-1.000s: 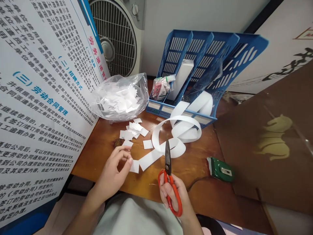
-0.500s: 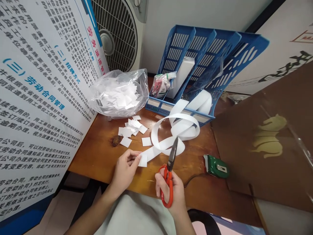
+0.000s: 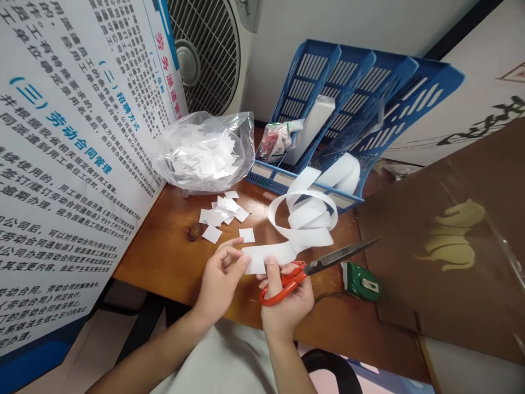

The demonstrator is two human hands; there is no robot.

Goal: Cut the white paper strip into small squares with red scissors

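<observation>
A long white strip of ribbon-like material (image 3: pixel 262 256) stretches across the desk's front part, its far end looping in coils. My left hand (image 3: pixel 219 282) is closed, pinching the near end of this strip between thumb and fingers. In my right hand (image 3: pixel 287 306) are scissors (image 3: pixel 328 261) with red handles and dark blades that point to the right, away from the strip. The right thumb also presses on the strip's lower edge. Behind my left hand lies a single white square (image 3: pixel 246 235), with a small pile of similar squares (image 3: pixel 223 210) beyond it.
A clear plastic bag (image 3: pixel 205 156) full of white squares stands at the back left. Behind the coils is a blue file rack (image 3: pixel 279 178) with a roll and packets. A green tape measure (image 3: pixel 361 280) lies by a brown cardboard panel (image 3: pixel 451 290). A printed board (image 3: pixel 82 164) rises left.
My right hand has moved up to the strip, and its scissors have swung from pointing away to pointing right. The strip's near part, folded over before, now lies extended between both hands.
</observation>
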